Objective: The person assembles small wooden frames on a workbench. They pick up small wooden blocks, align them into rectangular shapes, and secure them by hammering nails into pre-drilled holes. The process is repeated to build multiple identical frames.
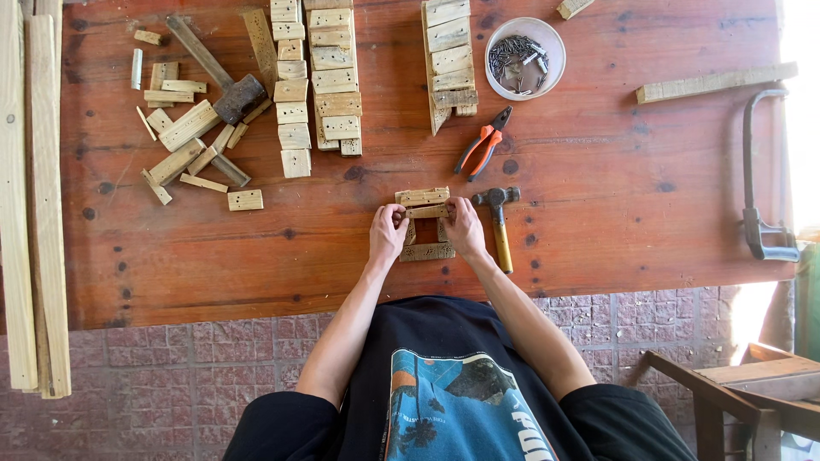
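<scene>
Black short-sleeved shirt (444, 384), blue printed graphic.

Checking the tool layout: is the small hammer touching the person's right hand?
Apart. The head view shows a strip of bare table between the right hand and the small hammer.

Bright daylight comes in from the right, where the edge of the picture is blown out to white glare beside the saw (758, 183). The counter (615, 171) is evenly lit and sharp, with short soft shadows beside the hammer (499, 224) and the wood blocks (295, 94). Straight planks at the left edge (34, 196) bow slightly from lens distortion
</scene>
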